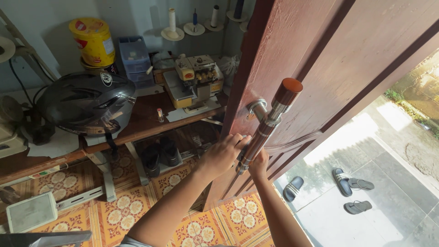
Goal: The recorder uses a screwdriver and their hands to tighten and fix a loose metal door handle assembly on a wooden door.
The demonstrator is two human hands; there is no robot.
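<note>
Roughly, as I read it from my seat:
Door: a dark red wooden door (320, 55) stands open beside a tiled doorstep.
Pull handle: a long bar handle (267, 123), wood-capped with metal bands, is mounted on the door's face.
Left hand: my left hand (224, 154) is cupped against the door beside the lower handle; whether it grips anything I cannot tell.
Right hand: my right hand (259, 165) is clenched around the handle's lower end.
Nearby: a helmet (87, 103) and a sewing machine (194, 80) sit on the bench; sandals (340, 180) lie outside.
</note>
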